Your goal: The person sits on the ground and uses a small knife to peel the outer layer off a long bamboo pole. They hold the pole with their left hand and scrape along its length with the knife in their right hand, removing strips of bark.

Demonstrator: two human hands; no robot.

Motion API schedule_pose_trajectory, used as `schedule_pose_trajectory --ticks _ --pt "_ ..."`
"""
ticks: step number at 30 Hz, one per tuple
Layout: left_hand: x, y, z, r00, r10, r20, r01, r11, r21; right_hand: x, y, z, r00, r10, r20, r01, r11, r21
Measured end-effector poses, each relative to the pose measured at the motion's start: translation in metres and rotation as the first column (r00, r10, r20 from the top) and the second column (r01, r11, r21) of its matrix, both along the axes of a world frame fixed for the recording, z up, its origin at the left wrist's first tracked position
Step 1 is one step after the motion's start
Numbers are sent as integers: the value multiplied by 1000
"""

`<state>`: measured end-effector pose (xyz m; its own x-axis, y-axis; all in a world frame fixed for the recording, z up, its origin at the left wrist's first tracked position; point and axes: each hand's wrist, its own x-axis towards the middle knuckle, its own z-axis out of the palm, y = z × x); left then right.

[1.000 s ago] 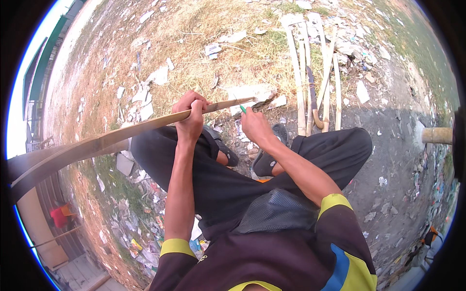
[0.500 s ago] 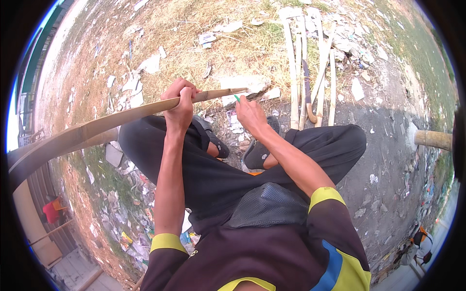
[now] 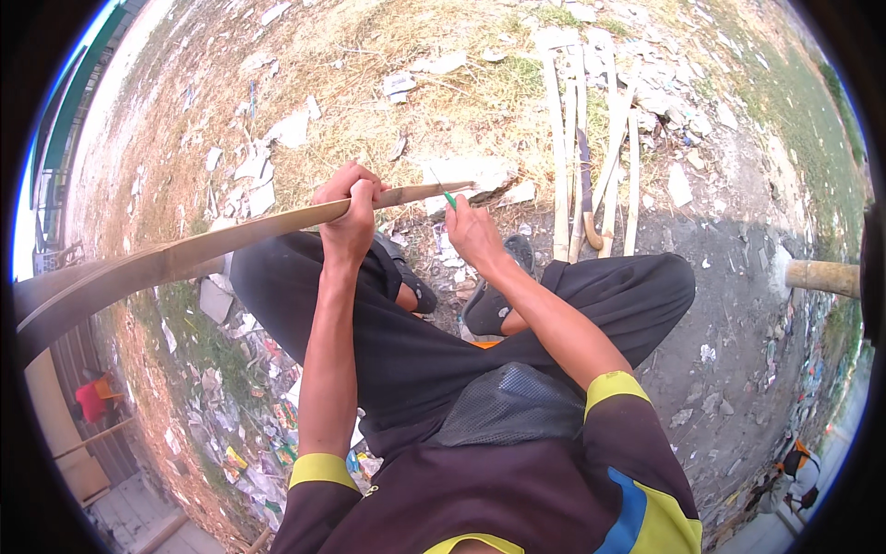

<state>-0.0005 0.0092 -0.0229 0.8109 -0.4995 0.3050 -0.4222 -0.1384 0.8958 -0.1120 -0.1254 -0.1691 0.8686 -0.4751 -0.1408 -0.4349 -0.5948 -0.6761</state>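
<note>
A long split bamboo strip [image 3: 245,233] runs from the left rim of the picture to a narrow tip just beyond my feet. My left hand [image 3: 349,205] is closed around it a little short of that tip. To the right, my right hand [image 3: 474,235] grips a slim green-handled tool [image 3: 449,198]. A thin, blade-like part of the tool points up and left, crossing the strip near its tip. Most of the handle is hidden in my fingers, and whether the tool touches the bamboo I cannot tell.
Several pale bamboo strips [image 3: 560,157] lie on the ground ahead to the right, with a dark curved-handled stick [image 3: 587,189] among them. A pale flat slab [image 3: 480,174] lies beyond the strip's tip. At the right, a bamboo post end [image 3: 821,276] juts in. Paper scraps litter the ground.
Both hands sit slightly lower and farther right in the picture. The tool's thin part now shows above the green handle, across the strip. My grips are unchanged.
</note>
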Motion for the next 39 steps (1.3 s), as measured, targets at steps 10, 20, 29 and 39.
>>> schedule_pose_trajectory --ticks 10,20,29,39 --pt "1 1 4 998 26 -57 -27 1000 -8 5 -22 -23 988 -7 -157 -2 999 -53" --pt "4 5 3 998 23 -60 -22 999 28 11 -32 -28 981 65 -185 -66 998 1" --pt "3 5 6 994 47 -99 -47 999 -3 22 -28 -29 987 28 -160 -21 998 51" --pt "4 3 2 992 59 -111 -57 998 21 10 -21 -45 980 -43 -193 62 994 94"
